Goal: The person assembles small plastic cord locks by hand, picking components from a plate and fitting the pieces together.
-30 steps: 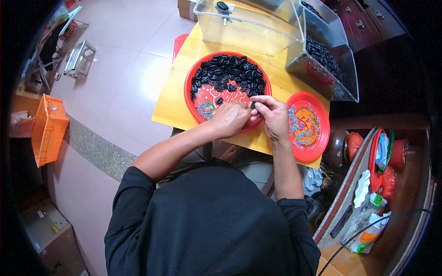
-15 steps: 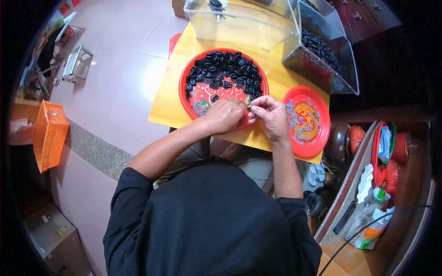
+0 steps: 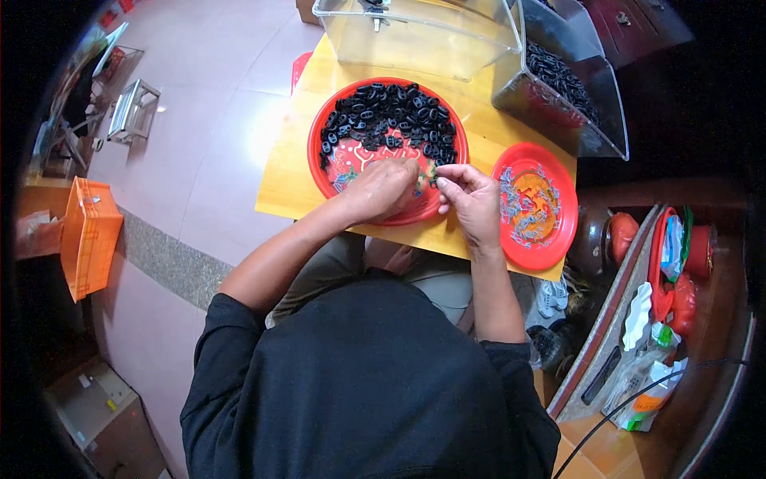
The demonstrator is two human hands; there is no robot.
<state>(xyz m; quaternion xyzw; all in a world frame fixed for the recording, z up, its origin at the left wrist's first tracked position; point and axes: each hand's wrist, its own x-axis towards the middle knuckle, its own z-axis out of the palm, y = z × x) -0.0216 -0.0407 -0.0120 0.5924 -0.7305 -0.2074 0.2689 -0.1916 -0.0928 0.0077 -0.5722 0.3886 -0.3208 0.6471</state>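
Small black oval plastic pieces with holes (image 3: 379, 108) are heaped along the far side of a round red tray (image 3: 317, 172). My left hand (image 3: 387, 190) is closed over the tray's near part; its fingertips are turned away, so what it holds is hidden. Close beside it, at the tray's right rim, my right hand (image 3: 472, 203) pinches a small black plastic piece (image 3: 433, 180) between thumb and forefinger. The two hands' fingertips nearly meet. To the right lies a red plate (image 3: 565, 227) with several small greyish slender pieces (image 3: 515, 191) scattered on it.
Both red dishes rest on a yellow tabletop (image 3: 279, 180). Behind them stand a clear plastic bin (image 3: 415, 44) and another bin holding black pieces (image 3: 558, 80). An orange crate (image 3: 88, 239) is at the far left; an open cabinet shelf (image 3: 590, 351) stands at the right.
My left hand has turned slightly and shifted a little up. The right hand keeps its pinch, its fingertips slightly farther away from me. The view has shifted slightly.
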